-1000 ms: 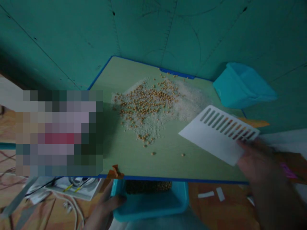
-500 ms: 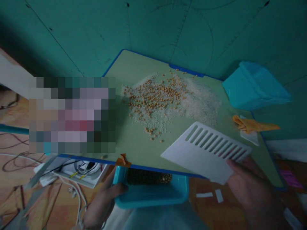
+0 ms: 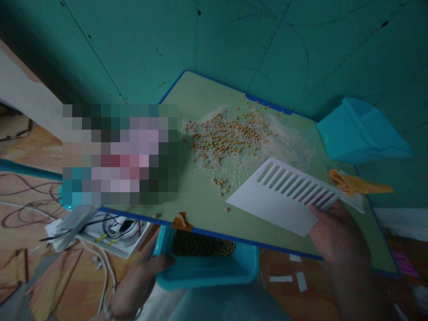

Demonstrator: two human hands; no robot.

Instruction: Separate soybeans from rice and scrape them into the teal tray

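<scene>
In my right hand (image 3: 341,232) is a white slotted scraper (image 3: 274,200), gripped at its right end and held over the front right of the board (image 3: 200,209). My left hand (image 3: 150,267) grips the left rim of a blue plastic bin (image 3: 207,272), held under the board's front edge. Soybeans (image 3: 203,246) lie inside this bin. Across the middle of the board, yellow soybeans (image 3: 230,133) are spread over white rice-like grains (image 3: 290,138). A small group of beans (image 3: 220,183) lies nearer the front, left of the scraper.
A second blue bin (image 3: 363,129) stands at the board's right rear, with an orange cloth (image 3: 361,183) before it. A pixelated patch covers the board's left. Cables and a white box (image 3: 130,240) lie on the floor below. Behind rises a green wall (image 3: 227,40).
The scraper and my right hand have moved slightly up relative to the board, farther from its front edge. The view has shifted a little. My left hand still holds the bin.
</scene>
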